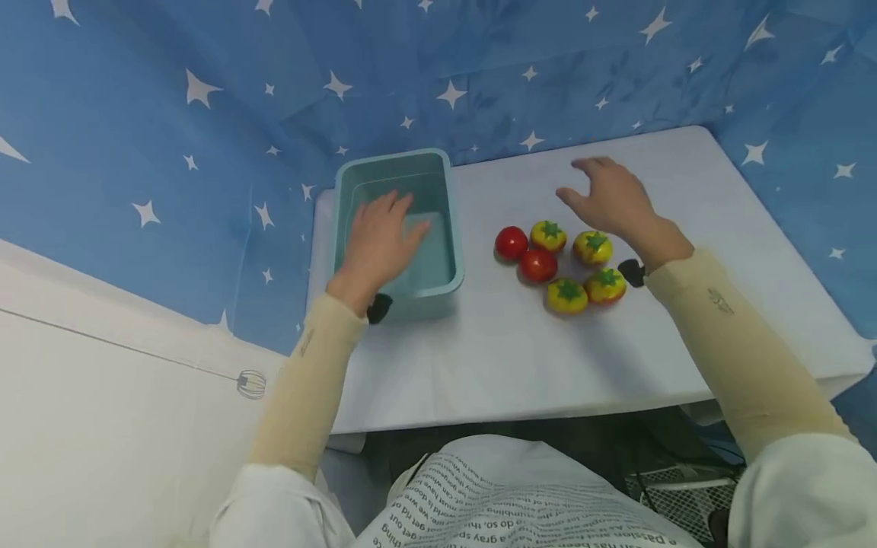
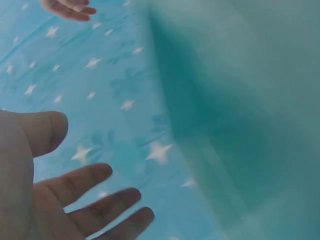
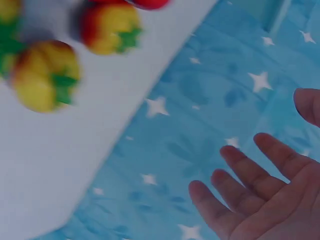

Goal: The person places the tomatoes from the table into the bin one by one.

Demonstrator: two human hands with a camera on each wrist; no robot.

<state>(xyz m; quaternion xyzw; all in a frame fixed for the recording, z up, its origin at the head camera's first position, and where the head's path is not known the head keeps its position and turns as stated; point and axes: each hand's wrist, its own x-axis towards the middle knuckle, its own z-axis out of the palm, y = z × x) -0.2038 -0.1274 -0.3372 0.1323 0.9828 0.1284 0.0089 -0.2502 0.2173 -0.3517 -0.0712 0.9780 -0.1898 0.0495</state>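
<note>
My left hand [image 1: 379, 242] hovers over the blue-green plastic bin [image 1: 457, 251], fingers spread and holding nothing. In the left wrist view its thumb and fingers [image 2: 107, 207] stand apart beside the blurred bin wall [image 2: 240, 125]. Over the back of the white table, my right hand [image 1: 612, 196] is raised with its fingers loosely extended, also holding nothing. Nearest to it lies a yellow fruit with a green leafy top [image 1: 592, 248]. Several similar yellow-and-red fruits [image 1: 566, 295] are grouped with two red tomatoes [image 1: 537, 266] [image 1: 511, 243]. The right wrist view shows bare fingers [image 3: 240, 187] apart from the fruits [image 3: 47, 77].
A white cloth covers the table [image 1: 425, 373]; the bin stands at its left end. Blue curtain [image 1: 493, 91] with white stars hangs close behind the table and along its sides. A white wire rack [image 1: 685, 498] sits below the front edge.
</note>
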